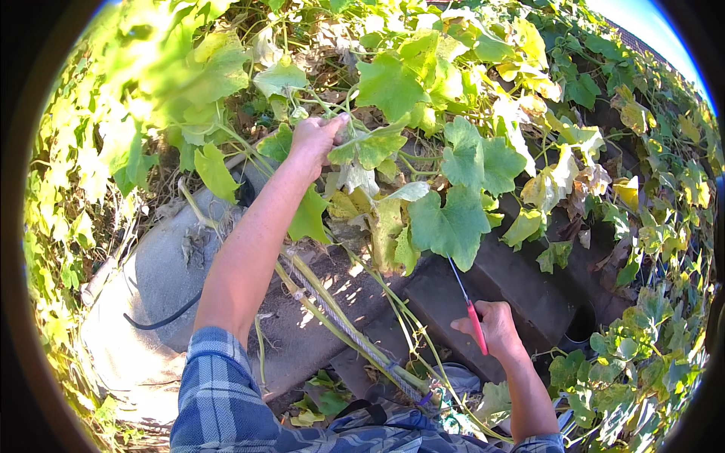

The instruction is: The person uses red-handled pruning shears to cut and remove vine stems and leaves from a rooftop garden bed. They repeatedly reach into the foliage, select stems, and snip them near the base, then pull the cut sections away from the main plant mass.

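Observation:
My left hand (320,139) reaches up into a leafy vine and pinches a green vine stem (352,105) between thumb and fingers. Just right of the fingers hangs a lobed green leaf (368,144). Lower and to the right, my right hand (497,327) is closed around a cutting tool with a red handle (477,328). Its slim metal blade (457,278) points up and its tip meets the lower edge of a broad green leaf (450,221) in this view. Whether it is a knife or scissors, I cannot tell.
Thick vine stems (317,306) and a twisted rope (345,325) run diagonally towards my body. A pale, rounded surface (164,272) lies at left, with a black hose or cable (164,323) across it. Dark slabs (510,272) sit behind the blade. Yellowing leaves (552,181) hang at right.

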Demonstrator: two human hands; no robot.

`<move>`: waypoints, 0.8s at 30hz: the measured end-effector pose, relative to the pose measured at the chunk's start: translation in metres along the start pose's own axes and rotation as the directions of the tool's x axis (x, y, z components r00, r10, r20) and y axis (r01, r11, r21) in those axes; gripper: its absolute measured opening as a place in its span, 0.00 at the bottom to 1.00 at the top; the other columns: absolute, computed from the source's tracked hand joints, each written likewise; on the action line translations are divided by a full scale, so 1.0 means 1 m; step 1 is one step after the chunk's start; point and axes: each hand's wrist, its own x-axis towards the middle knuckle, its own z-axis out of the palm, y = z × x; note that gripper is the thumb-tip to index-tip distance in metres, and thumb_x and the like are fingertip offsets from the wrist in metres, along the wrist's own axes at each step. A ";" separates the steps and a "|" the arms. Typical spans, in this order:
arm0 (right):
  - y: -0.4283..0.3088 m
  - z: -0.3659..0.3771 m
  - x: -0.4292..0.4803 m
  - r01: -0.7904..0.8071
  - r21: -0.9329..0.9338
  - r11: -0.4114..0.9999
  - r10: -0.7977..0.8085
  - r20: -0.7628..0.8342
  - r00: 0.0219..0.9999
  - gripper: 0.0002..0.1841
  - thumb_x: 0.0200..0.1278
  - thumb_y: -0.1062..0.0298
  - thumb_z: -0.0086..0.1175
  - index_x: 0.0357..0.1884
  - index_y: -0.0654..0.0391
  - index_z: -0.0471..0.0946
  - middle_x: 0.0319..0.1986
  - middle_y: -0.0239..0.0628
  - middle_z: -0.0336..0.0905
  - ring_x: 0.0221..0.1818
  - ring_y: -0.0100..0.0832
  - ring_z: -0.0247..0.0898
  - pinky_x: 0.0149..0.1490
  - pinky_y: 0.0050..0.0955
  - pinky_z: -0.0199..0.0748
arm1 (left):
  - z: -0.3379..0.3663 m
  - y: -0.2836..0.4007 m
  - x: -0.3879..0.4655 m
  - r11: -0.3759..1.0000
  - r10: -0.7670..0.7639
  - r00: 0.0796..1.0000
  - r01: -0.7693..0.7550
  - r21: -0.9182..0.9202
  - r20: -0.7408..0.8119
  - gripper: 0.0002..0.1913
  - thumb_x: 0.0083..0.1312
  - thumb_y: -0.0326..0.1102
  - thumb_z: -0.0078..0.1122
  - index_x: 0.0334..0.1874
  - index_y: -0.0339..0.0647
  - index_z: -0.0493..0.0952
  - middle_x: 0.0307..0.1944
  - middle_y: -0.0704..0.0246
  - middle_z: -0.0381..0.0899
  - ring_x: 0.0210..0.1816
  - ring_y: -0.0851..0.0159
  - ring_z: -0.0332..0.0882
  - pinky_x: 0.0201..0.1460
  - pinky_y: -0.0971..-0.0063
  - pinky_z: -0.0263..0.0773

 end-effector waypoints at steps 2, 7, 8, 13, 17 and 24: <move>0.001 -0.001 0.006 0.005 -0.069 0.998 -0.008 -0.041 0.999 0.20 0.52 0.61 0.75 0.20 0.63 0.75 0.14 0.31 0.70 0.19 0.20 0.64 0.25 0.30 0.65 | 0.007 0.006 0.004 0.998 -0.065 0.992 0.063 -0.020 -0.104 0.20 0.64 0.49 0.75 0.38 0.39 0.78 0.30 0.71 0.78 0.25 0.69 0.73 0.25 0.72 0.67; 0.010 0.005 0.007 -0.067 0.021 0.997 0.068 -0.044 0.997 0.22 0.50 0.58 0.75 0.20 0.65 0.75 0.13 0.34 0.69 0.19 0.23 0.61 0.26 0.35 0.63 | 0.027 0.015 0.029 0.901 -0.153 0.986 0.111 -0.419 -0.068 0.14 0.68 0.46 0.72 0.44 0.44 0.81 0.34 0.72 0.83 0.29 0.70 0.76 0.26 0.70 0.69; 0.013 0.006 0.003 -0.068 0.001 0.998 0.068 -0.041 0.997 0.23 0.50 0.57 0.75 0.20 0.66 0.76 0.13 0.35 0.68 0.18 0.24 0.61 0.26 0.36 0.64 | 0.032 0.016 0.032 0.859 -0.197 0.980 0.175 -0.482 0.003 0.09 0.70 0.41 0.70 0.44 0.47 0.82 0.35 0.74 0.84 0.32 0.72 0.77 0.29 0.75 0.69; 0.033 0.011 -0.018 -0.081 -0.068 0.994 0.078 -0.046 0.996 0.25 0.49 0.54 0.74 0.21 0.68 0.77 0.12 0.40 0.66 0.18 0.27 0.58 0.27 0.38 0.64 | 0.068 0.034 0.017 0.911 0.117 0.970 -0.019 -0.412 0.213 0.09 0.69 0.40 0.71 0.46 0.48 0.83 0.34 0.76 0.82 0.36 0.76 0.76 0.36 0.78 0.69; 0.050 0.008 -0.035 -0.121 -0.022 0.992 0.119 -0.059 0.991 0.23 0.49 0.55 0.75 0.21 0.68 0.78 0.12 0.39 0.66 0.18 0.26 0.60 0.27 0.38 0.64 | 0.118 0.058 -0.038 0.910 0.413 0.833 -0.391 -0.136 0.368 0.14 0.70 0.43 0.71 0.52 0.47 0.85 0.37 0.73 0.84 0.41 0.70 0.78 0.45 0.76 0.76; 0.099 0.001 -0.050 -0.196 0.165 0.967 0.214 -0.094 0.972 0.22 0.53 0.55 0.74 0.24 0.68 0.81 0.12 0.37 0.70 0.18 0.25 0.63 0.26 0.36 0.63 | 0.203 0.021 -0.188 0.483 0.783 0.459 -0.874 0.055 0.420 0.09 0.62 0.30 0.69 0.38 0.35 0.78 0.37 0.55 0.77 0.43 0.45 0.78 0.46 0.55 0.74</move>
